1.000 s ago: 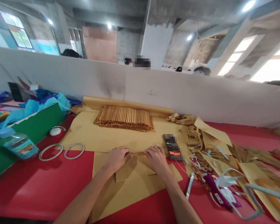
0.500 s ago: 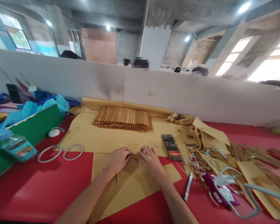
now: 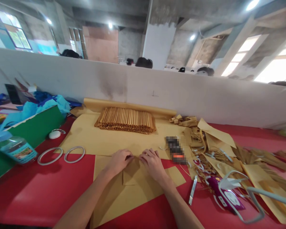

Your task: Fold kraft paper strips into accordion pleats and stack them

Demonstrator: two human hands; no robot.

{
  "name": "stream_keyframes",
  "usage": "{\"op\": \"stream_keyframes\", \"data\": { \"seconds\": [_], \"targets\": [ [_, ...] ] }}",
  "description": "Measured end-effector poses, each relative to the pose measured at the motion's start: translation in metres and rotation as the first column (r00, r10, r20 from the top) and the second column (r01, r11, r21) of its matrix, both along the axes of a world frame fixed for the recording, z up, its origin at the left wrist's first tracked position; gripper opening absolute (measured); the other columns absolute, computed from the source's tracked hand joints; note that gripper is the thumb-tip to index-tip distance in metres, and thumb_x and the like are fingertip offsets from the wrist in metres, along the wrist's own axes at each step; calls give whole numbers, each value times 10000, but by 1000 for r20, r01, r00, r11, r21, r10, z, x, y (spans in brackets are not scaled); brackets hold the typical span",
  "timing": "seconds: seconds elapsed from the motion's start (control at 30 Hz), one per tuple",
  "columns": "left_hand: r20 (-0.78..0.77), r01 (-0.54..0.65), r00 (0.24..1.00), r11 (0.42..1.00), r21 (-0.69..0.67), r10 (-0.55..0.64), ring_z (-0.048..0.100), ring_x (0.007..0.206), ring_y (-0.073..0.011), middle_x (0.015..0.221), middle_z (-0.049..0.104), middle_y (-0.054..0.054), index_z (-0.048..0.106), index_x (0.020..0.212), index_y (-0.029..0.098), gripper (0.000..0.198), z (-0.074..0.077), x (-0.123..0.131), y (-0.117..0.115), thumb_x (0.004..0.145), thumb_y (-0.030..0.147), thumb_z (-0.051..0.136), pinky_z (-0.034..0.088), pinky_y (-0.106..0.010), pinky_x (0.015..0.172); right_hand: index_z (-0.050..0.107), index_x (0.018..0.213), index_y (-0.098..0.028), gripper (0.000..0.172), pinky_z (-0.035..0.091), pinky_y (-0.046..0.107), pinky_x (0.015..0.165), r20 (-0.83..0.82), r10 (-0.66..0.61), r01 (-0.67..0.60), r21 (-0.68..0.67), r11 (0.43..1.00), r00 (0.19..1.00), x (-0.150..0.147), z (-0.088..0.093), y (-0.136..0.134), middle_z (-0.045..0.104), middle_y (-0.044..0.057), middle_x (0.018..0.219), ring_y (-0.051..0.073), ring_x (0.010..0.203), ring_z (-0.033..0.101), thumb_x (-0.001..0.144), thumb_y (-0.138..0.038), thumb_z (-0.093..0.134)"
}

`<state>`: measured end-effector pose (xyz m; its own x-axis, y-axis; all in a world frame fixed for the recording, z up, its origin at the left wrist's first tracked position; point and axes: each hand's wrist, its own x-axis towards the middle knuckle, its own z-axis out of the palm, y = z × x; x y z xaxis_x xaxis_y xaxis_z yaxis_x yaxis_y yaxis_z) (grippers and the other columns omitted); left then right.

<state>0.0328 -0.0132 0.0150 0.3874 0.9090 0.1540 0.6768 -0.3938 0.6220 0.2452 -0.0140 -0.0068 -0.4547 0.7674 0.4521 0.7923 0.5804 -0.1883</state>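
Note:
A small piece of brown kraft paper (image 3: 131, 178) lies under and between my hands, on top of a larger brown kraft sheet (image 3: 116, 203). At its far left part, my left hand (image 3: 120, 161) has its fingers curled and pinched on the paper. My right hand (image 3: 152, 161) pinches the far right part, its fingers bent and close together. A narrow gap separates the two sets of fingertips. Beyond them a stack of pleated brown paper (image 3: 125, 120) rests on a wide kraft sheet (image 3: 85, 138).
Two white rings (image 3: 74, 154), a tilted bottle (image 3: 15, 148) and a green board (image 3: 38, 130) are at left. Right of my hands are a blurred dark object (image 3: 175, 149), a cutter knife (image 3: 193, 190), a purple packet (image 3: 225, 194) and paper scraps. A white partition (image 3: 193, 98) stands behind.
The small paper's left edge shows slightly farther right, as if the piece has shifted or folded a little. My left hand has moved slightly; the right is almost unchanged.

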Motion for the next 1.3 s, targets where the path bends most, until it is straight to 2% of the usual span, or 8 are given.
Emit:
{"op": "stream_keyframes", "data": {
  "seconds": [0.17, 0.43, 0.57, 0.73, 0.93, 1.13, 1.3],
  "targets": [
    [-36, -34, 999, 999, 28, 35, 675, 876, -195, 920, 749, -50, 735, 885, 189, 181, -1, -14, 8, 954, 196, 568, 471, -276, 808, 719, 867, -249, 188, 315, 345, 831, -10, -75, 75, 1, 997, 997, 14, 0, 6, 702, 12, 904, 194, 901, 567, 993, -205, 586],
    [-71, -55, 996, 996, 71, 60, 646, 908, -203, 943, 698, -51, 696, 905, 189, 187, -3, -16, 8, 985, 199, 527, 452, -294, 803, 710, 917, -243, 187, 313, 344, 835, -11, -52, 52, -1, 999, 999, 13, -2, 7, 705, 21, 928, 190, 905, 581, 1010, -202, 552],
    [-155, -67, 984, 991, 112, 84, 627, 965, -212, 1004, 684, -65, 699, 937, 187, 190, -2, -16, 6, 984, 185, 515, 452, -319, 840, 692, 960, -235, 169, 325, 332, 837, 16, -27, 27, 8, 1000, 1000, 13, -2, 7, 709, 15, 943, 180, 919, 595, 1007, -165, 545],
    [-236, 30, 972, 979, 200, 18, 573, 1095, -225, 1100, 697, -40, 698, 1104, 248, 199, -3, -6, 3, 995, 215, 535, 403, -363, 929, 671, 925, -216, 144, 337, 341, 831, 70, 4, -8, 49, 999, 998, 11, -3, 8, 702, 19, 902, 190, 904, 593, 999, -161, 560],
    [-361, 106, 933, 968, 228, -17, 559, 1078, -243, 1036, 690, -50, 718, 1022, 226, 190, -2, 2, 2, 987, 186, 536, 405, -379, 930, 646, 928, -191, 109, 391, 337, 794, 247, 87, -110, 81, 991, 965, 13, -6, 8, 668, 56, 924, 218, 885, 573, 976, -127, 572],
    [-244, 135, 964, 983, 122, -102, 603, 1007, -213, 1031, 653, -71, 688, 944, 178, 212, -1, 2, -2, 966, 89, 497, 465, -315, 898, 654, 949, -180, 153, 456, 326, 826, 305, 97, -111, 26, 994, 947, 13, -5, -1, 656, 63, 984, 211, 899, 586, 922, -39, 601],
    [-144, 84, 987, 996, 40, -77, 643, 993, -203, 1101, 648, -73, 661, 1072, 175, 246, -4, 7, -5, 1012, 140, 425, 484, -314, 890, 659, 1075, -195, 205, 463, 320, 819, 248, 83, -84, -9, 996, 965, 10, -8, -5, 664, 55, 998, 199, 903, 601, 940, -59, 587]
  ]
}}
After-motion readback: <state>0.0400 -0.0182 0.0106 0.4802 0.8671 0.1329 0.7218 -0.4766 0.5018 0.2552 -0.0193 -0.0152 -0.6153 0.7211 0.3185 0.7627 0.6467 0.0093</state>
